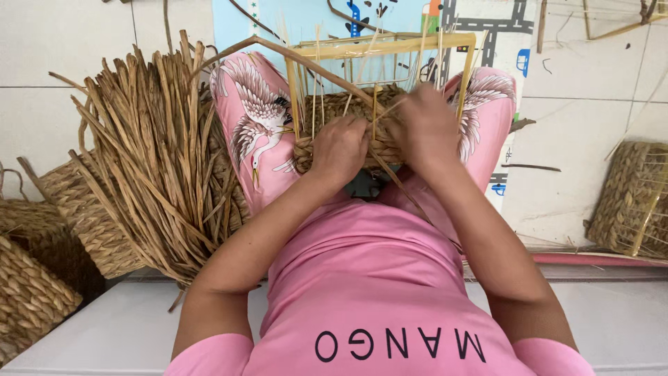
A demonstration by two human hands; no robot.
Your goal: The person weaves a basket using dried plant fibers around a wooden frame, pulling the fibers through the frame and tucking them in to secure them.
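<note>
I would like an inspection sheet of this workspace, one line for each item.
Surface: pale tiled floor, with a printed play mat under the legs.
Job's things: half-woven basket on a yellow frame, resting between the knees; loose strands stick up from it.
Clutter: big bundle of dried straw on the person's left; finished woven baskets at far left; another framed basket at right.
Grippers: left hand presses the woven rim; right hand grips strands, blurred.
Cables: nothing seen.
Surroundings: white ledge under the person; stray strands on the floor.
</note>
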